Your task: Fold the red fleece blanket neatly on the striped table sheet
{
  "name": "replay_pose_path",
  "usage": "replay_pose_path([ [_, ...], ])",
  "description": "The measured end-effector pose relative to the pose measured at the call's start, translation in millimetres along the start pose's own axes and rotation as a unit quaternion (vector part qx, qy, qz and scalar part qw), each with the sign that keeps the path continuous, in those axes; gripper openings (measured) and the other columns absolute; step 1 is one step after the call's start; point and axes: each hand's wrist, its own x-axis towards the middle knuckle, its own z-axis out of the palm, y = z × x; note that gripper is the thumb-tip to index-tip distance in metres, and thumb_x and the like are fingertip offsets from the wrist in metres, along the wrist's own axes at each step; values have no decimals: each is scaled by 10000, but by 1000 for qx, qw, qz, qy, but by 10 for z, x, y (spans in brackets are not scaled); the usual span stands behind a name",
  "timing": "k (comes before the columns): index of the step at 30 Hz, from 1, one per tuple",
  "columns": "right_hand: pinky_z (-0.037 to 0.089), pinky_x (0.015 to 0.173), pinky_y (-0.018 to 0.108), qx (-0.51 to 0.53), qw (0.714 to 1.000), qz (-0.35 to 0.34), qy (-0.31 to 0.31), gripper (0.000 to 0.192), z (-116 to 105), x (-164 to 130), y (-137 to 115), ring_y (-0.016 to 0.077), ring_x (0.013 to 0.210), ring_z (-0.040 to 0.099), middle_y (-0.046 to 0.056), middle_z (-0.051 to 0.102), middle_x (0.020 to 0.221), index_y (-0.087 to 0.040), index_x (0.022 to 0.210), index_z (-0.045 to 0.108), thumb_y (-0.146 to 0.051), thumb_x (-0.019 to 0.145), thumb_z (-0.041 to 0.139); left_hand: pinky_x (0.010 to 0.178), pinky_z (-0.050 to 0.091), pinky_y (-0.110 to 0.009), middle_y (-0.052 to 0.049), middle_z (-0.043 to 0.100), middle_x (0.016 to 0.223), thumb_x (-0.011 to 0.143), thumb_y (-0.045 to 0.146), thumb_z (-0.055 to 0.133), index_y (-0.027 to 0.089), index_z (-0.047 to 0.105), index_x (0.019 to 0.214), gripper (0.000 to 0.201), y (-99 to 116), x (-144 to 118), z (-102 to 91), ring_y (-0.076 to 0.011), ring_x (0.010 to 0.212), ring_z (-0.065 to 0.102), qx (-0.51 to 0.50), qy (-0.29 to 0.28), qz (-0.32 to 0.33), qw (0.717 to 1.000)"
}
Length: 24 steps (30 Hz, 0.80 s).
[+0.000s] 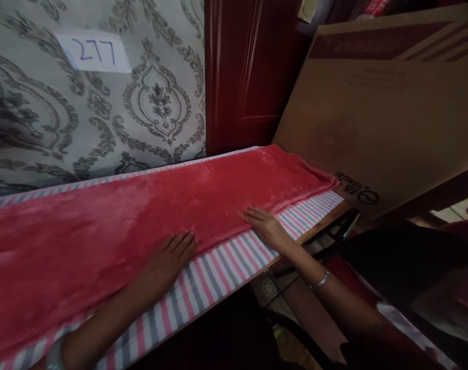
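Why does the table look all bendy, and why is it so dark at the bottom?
Head view: the wide lens curves the red blanket and striped sheet; light falls on both flat hands, left hand and right hand, while the space beneath lies in shadow; the cardboard box looks soft and blurred.

Left hand [168, 259] flat on blanket's [149, 216] near edge; right hand [267, 226] just to its right, on same edge. Under both hands, striped cloth [218, 272]. Beyond hands, wall [103, 103]; beyond right hand, door [249, 72]; further right, leaning cardboard box [380, 113].
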Motion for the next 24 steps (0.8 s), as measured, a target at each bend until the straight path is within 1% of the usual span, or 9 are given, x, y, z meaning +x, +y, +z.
replay_pose_path([
  [5, 494, 1065, 456, 36, 999, -5, -33, 348, -180, 117, -144, 256, 1240, 616, 110, 691, 1279, -211, 1284, 680, -276, 1006, 481, 1160, 390, -428, -52, 497, 1533, 1001, 237, 341, 280, 489, 1478, 501, 14, -57, -258, -225, 1387, 489, -79, -1, -25, 997],
  [8, 428, 1123, 474, 36, 999, -13, -9, 408, -207, 351, -279, 257, 1351, 516, 94, 618, 1393, -232, 1390, 595, -303, 1026, 425, 1180, 359, -456, -66, 492, 1537, 1021, 317, 345, 274, 531, 1446, 465, -70, -153, -425, -237, 1413, 455, -93, 29, -61, 993],
  [10, 341, 1174, 515, 14, 1000, -24, 10, 468, -118, 512, -352, 274, 1473, 339, 85, 484, 1527, -249, 1475, 499, -337, 1020, 440, 1206, 282, -528, -98, 430, 1577, 1022, 357, 348, 248, 514, 1460, 481, -174, -255, -491, -279, 1469, 365, -50, 47, -118, 991],
  [12, 292, 1183, 559, -18, 1000, -22, -1, 527, 44, 610, -385, 302, 1518, 218, 76, 357, 1608, -273, 1520, 430, -378, 1006, 469, 1203, 212, -603, -139, 339, 1620, 1002, 419, 399, 224, 458, 1501, 539, -286, -409, -506, -342, 1507, 264, 9, 43, -199, 979],
  [14, 291, 1164, 593, -48, 998, -11, -37, 548, 230, 618, -365, 327, 1515, 216, 70, 313, 1629, -304, 1528, 410, -408, 995, 480, 1180, 194, -651, -164, 270, 1644, 973, 478, 454, 220, 401, 1535, 621, -372, -615, -476, -394, 1517, 201, 48, 13, -287, 957],
  [16, 304, 1148, 602, -69, 995, -5, -65, 544, 391, 558, -300, 331, 1502, 252, 66, 328, 1623, -321, 1524, 412, -424, 993, 466, 1161, 199, -673, -162, 254, 1650, 962, 520, 463, 235, 369, 1551, 661, -413, -839, -426, -405, 1518, 187, 55, -26, -348, 935],
  [18, 310, 1145, 595, -81, 994, -8, -68, 542, 491, 481, -219, 320, 1501, 259, 61, 329, 1623, -327, 1528, 401, -437, 999, 435, 1161, 193, -673, -140, 245, 1656, 975, 531, 425, 246, 331, 1565, 662, -417, -1023, -384, -379, 1526, 179, 45, -49, -370, 927],
  [21, 329, 1128, 608, -91, 993, -8, -69, 542, 518, 428, -158, 323, 1495, 274, 62, 335, 1620, -332, 1528, 400, -461, 1002, 397, 1173, 173, -663, -111, 237, 1661, 995, 527, 374, 256, 290, 1577, 648, -413, -1152, -380, -347, 1531, 180, 23, -54, -365, 929],
  [24, 372, 1089, 623, -92, 993, 3, -75, 528, 470, 519, -288, 343, 1467, 330, 76, 406, 1582, -341, 1518, 419, -466, 1007, 376, 1182, 164, -650, -122, 260, 1653, 1005, 503, 371, 247, 324, 1566, 618, -445, -1174, -462, -340, 1524, 211, 3, -55, -370, 927],
])
